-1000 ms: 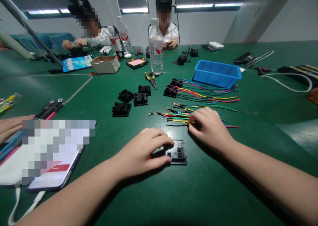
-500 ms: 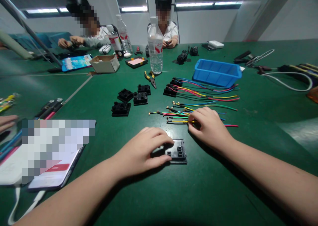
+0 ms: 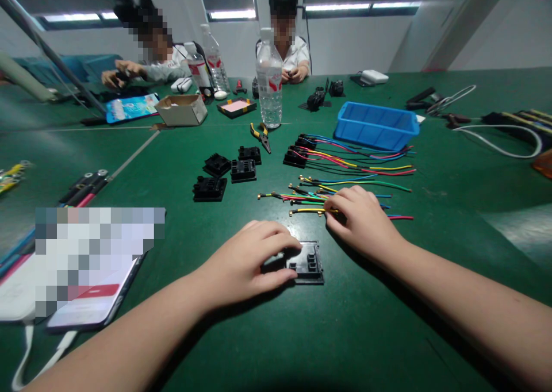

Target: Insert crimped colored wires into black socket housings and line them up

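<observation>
Yellow insulation runs out leftward from the closed fingertips point(image 3: 345, 202) of the right hand point(image 3: 366, 222), which pinch a thin yellow insulated wire point(image 3: 308, 211). The wire's long axis lies left to right, flat on the green felt table top point(image 3: 345, 334), and its small metal terminal is at the far-left end. Just near and left of that terminal, the left hand point(image 3: 245, 262) curls over a flat black plastic connector housing point(image 3: 308, 262), fingers on the far edge and thumb pressed to the near edge, holding it down. The housing lies between the two hands, closer to the left one. Beyond the right knuckles is a loose spread of coloured wires point(image 3: 357, 182). Farther left sit four more black housings point(image 3: 230, 170), and far right a blue plastic bin point(image 3: 375, 126).
</observation>
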